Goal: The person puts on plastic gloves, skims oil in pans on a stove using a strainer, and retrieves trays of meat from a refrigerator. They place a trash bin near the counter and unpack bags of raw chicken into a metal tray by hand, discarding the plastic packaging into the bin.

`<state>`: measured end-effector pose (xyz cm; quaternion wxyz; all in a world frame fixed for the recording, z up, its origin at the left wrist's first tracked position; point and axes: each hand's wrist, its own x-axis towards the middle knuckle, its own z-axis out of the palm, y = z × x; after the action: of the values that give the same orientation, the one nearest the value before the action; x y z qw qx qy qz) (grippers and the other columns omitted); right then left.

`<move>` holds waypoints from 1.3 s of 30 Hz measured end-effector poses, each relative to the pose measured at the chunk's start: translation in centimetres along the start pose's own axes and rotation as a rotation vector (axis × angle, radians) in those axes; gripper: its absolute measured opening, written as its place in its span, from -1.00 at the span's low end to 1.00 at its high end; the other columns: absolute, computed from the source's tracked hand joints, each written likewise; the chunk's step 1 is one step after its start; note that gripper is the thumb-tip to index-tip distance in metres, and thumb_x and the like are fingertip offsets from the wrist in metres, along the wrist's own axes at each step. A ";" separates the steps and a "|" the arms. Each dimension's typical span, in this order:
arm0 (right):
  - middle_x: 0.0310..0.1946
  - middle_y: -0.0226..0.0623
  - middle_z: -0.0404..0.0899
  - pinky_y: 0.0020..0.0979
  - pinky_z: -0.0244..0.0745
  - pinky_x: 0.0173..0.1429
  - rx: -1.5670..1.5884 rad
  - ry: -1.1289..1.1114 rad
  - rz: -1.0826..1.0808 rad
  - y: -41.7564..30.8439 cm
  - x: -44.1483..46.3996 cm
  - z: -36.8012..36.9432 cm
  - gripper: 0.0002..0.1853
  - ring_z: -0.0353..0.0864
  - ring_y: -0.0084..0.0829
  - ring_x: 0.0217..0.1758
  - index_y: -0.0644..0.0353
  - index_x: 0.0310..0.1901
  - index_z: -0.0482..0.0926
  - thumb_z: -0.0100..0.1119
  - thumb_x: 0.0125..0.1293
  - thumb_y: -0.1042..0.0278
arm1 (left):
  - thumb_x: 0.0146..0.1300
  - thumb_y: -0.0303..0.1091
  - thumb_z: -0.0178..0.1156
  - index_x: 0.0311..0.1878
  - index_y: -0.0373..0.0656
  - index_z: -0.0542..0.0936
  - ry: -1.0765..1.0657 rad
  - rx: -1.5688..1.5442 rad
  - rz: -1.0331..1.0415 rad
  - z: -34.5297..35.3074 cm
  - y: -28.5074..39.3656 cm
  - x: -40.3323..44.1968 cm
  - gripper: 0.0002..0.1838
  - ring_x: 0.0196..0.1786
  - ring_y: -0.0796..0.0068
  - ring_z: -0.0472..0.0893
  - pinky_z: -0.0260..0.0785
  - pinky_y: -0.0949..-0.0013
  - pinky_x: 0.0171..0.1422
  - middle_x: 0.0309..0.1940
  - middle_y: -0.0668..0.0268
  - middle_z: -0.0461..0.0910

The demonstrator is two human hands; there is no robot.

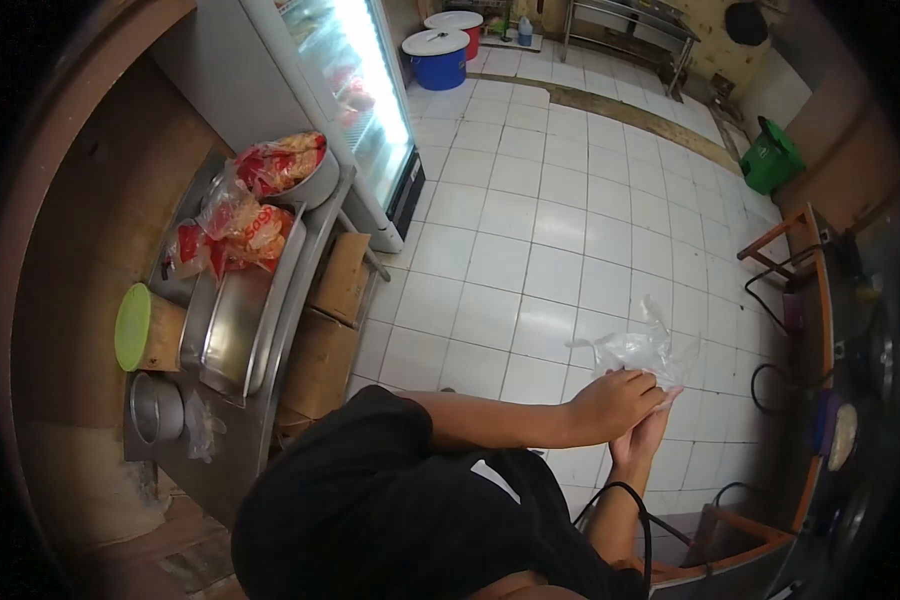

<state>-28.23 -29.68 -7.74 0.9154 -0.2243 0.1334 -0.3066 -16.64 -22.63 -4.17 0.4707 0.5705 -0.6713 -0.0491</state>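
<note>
In front of my body, over the tiled floor, a thin clear plastic bag (632,350) spreads upward from my two hands. My left hand (613,406) reaches across from the left with its fingers closed on the lower part of the bag. Just below and to the right, my right hand (644,436) is closed on the bag as well, its fingertips partly behind the left hand. The two hands touch. Whether anything is inside the gathered part cannot be seen.
At left, a metal table (232,455) carries a steel tray (232,345), red-printed food packs (253,235), a green-lidded tub (133,328) and a metal pot (156,408). Beyond stand a lit glass fridge (355,100) and a blue bucket (438,70). An orange-framed stand (815,300) lines the right.
</note>
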 end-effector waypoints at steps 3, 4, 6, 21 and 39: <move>0.34 -0.09 0.19 -0.08 0.05 0.51 0.150 0.107 -0.051 4.0 2.1 7.7 -0.20 0.18 -0.11 0.41 0.14 0.38 0.13 -0.24 0.35 -0.37 | 0.00 -0.42 0.17 -0.14 -0.21 0.54 0.072 0.002 0.114 -3.0 -1.9 -2.3 -0.72 -0.23 0.25 0.54 0.42 0.29 -0.12 -0.30 0.23 0.48; 0.38 -0.09 0.13 -0.06 0.00 0.53 0.245 0.106 -0.100 4.0 3.5 7.1 -0.17 0.12 -0.08 0.45 0.12 0.38 0.12 -0.25 0.32 -0.42 | -0.03 -0.43 0.19 -0.19 -0.20 0.55 0.208 0.013 0.177 -2.9 -3.0 -1.9 -0.74 -0.25 0.27 0.54 0.42 0.29 -0.15 -0.35 0.26 0.47; 0.45 -0.10 -0.01 -0.02 -0.04 0.55 0.505 0.206 -0.071 3.8 6.6 3.7 -0.12 0.01 -0.08 0.50 0.10 0.41 0.08 -0.31 0.28 -0.47 | -0.05 -0.45 0.23 -0.26 -0.20 0.58 0.108 -0.044 0.107 -5.3 -3.8 -0.4 -0.79 -0.28 0.26 0.54 0.42 0.28 -0.20 -0.40 0.26 0.46; 0.46 -0.21 0.05 0.19 -0.04 0.44 0.371 -0.466 0.047 6.3 34.5 15.5 -0.08 0.16 -0.09 0.42 -0.25 0.42 0.15 -0.48 0.14 -0.65 | 0.13 -0.57 0.26 -0.35 -0.24 0.57 0.145 0.153 0.046 -17.3 -17.8 10.3 -0.93 -0.42 0.19 0.49 0.35 0.20 -0.35 -0.48 0.18 0.47; 0.53 -0.54 -0.11 0.30 -0.46 0.48 0.322 -0.632 0.047 8.2 59.4 22.4 -0.40 -0.35 0.00 0.58 -0.44 0.41 0.16 -0.32 0.38 -0.33 | -0.04 -0.49 0.17 -0.12 -0.22 0.55 0.244 0.195 -0.074 -24.5 -36.0 20.1 -0.67 -0.26 0.24 0.53 0.42 0.25 -0.18 -0.34 0.25 0.45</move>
<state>30.58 -53.42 1.23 0.9419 -0.1576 -0.2012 -0.2181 27.98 -39.80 -0.79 0.4891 0.6395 -0.5892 0.0688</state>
